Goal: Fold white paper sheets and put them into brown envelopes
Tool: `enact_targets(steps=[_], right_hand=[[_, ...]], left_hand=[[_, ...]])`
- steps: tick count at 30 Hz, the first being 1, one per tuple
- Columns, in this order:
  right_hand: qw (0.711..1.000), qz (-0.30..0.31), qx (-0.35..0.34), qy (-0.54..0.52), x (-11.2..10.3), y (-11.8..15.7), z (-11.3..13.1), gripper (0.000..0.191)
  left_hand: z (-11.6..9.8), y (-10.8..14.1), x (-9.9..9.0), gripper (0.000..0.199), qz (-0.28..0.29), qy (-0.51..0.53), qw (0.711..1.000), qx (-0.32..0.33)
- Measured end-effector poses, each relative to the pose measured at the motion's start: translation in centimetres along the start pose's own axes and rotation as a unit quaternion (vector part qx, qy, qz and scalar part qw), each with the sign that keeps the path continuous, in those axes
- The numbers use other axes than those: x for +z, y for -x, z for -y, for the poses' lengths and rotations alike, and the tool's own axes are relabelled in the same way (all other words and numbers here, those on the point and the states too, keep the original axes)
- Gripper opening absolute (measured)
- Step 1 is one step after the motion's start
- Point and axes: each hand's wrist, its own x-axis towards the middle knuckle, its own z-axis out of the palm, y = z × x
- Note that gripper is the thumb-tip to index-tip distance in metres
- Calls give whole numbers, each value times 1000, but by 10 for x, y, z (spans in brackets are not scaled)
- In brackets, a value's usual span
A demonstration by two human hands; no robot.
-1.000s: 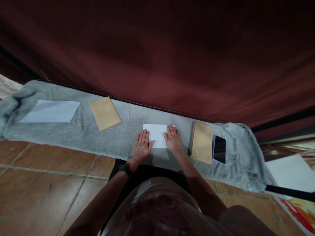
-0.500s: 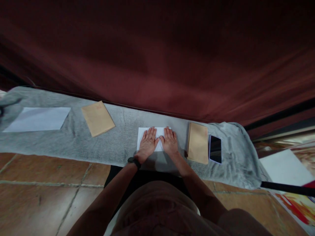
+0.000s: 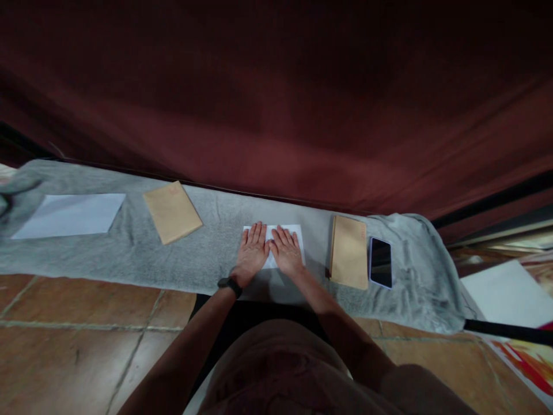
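A white sheet of paper (image 3: 271, 263), apparently folded, lies on the grey cloth in front of me. Flat on its left part rests my left hand (image 3: 253, 248), open, a dark watch on that wrist. My right hand (image 3: 286, 251) is open too, palm down on the middle and right of the paper. The two thumbs almost meet, or touch, between the hands. Much of the paper is hidden beneath the palms and fingers.
The grey cloth (image 3: 216, 253) covers a long narrow surface. Brown envelopes (image 3: 349, 251) and a phone (image 3: 381, 263) lie to the right. Leftward are another brown envelope (image 3: 173, 212) and white paper sheets (image 3: 73, 215). A dark red curtain (image 3: 276, 127) hangs behind.
Both hands have slid slightly left over the paper, so more of its right edge shows. They stay flat, and the paper looks nearly unmoved.
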Motion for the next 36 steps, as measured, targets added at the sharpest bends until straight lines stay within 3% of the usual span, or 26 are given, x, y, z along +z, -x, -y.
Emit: enact_targets(steps=[4, 13, 17, 20, 26, 31, 36], right_hand=[[1000, -13, -8, -3, 4, 2, 3, 51], [998, -50, 16, 21, -8, 17, -29, 56], [996, -62, 42, 39, -11, 28, -38, 57], [995, -68, 54, 54, -13, 37, -44, 57], [994, -66, 56, 66, -20, 52, -55, 54], [995, -57, 55, 62, -24, 54, -57, 52], [996, -56, 53, 48, -23, 50, -60, 51]], left_hand=[[0, 0, -1, 61, 1, 1, 1000, -11], [9, 2, 2, 63, -32, 4, 998, -46], [10, -2, -6, 60, -36, -12, 998, -44], [8, -13, -21, 54, -9, -32, 999, -39], [8, -45, -50, 43, 100, -45, 991, -80], [13, -53, -59, 25, 134, 103, 974, -149], [25, -44, -65, 3, 142, 230, 940, -210]])
